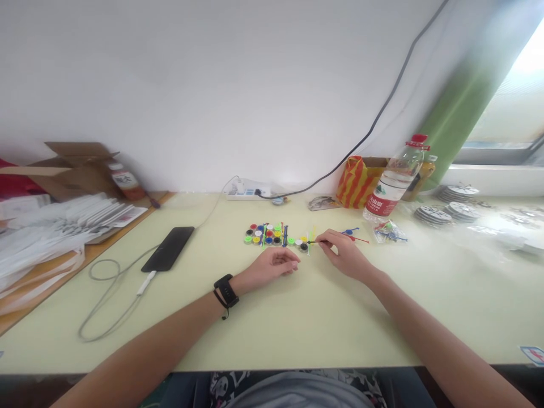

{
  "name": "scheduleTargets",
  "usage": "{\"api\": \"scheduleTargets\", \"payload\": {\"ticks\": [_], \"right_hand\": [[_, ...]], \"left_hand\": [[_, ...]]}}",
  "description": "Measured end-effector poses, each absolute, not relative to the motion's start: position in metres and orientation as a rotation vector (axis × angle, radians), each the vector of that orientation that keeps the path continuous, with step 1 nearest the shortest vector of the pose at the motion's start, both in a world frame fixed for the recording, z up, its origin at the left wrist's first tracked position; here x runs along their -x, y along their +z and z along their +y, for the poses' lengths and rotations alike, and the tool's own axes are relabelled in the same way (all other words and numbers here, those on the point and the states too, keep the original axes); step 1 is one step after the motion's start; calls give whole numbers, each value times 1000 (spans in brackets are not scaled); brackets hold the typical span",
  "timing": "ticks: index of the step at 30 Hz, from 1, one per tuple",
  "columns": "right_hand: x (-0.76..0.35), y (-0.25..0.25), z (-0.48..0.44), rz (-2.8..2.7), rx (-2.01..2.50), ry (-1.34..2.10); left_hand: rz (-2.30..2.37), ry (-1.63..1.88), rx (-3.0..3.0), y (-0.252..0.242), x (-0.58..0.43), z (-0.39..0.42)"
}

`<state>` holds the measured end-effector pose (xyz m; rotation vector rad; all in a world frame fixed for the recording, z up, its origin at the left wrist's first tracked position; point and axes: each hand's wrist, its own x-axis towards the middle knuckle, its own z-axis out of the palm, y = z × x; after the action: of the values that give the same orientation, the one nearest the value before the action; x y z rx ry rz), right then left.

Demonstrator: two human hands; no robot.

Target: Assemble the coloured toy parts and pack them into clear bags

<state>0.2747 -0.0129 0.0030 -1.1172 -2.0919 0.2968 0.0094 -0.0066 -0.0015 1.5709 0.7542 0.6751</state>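
My left hand [277,264] rests on the table just in front of a group of small round coloured pieces [258,233]. Its fingers curl loosely, the thumb is apart, and nothing shows in it. My right hand [340,249] pinches a thin, dark pointer-like piece [313,242] between thumb and fingertips, beside a black round piece [304,247]. Slim blue pointers [285,235] and green ones stand among the round pieces. Partly behind my right hand lie a red pointer [361,240] and a blue pointer [350,231].
A black phone [168,249] with a cable lies left. At the back are a power strip [249,191], a striped bag [356,184] and a large water bottle [393,184]. A small plastic bag [389,232] and stacked discs [433,215] lie right; white packets [85,221] lie far left.
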Motion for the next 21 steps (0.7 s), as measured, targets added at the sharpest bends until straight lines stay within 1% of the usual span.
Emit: {"api": "scheduleTargets", "payload": {"ticks": [6, 13, 18, 21], "right_hand": [[-271, 2, -15, -2090, 1113, 380], [-270, -4, -11, -2105, 1147, 393], [-269, -1, -15, -2132, 1174, 456], [-266, 3, -19, -2134, 1176, 538]], "left_hand": [[758, 660, -1574, -2, -9, -6], [764, 662, -1632, -2, -9, -5], [792, 773, -1836, -8, -9, -7], [833, 760, -2013, -9, -10, -12]]}}
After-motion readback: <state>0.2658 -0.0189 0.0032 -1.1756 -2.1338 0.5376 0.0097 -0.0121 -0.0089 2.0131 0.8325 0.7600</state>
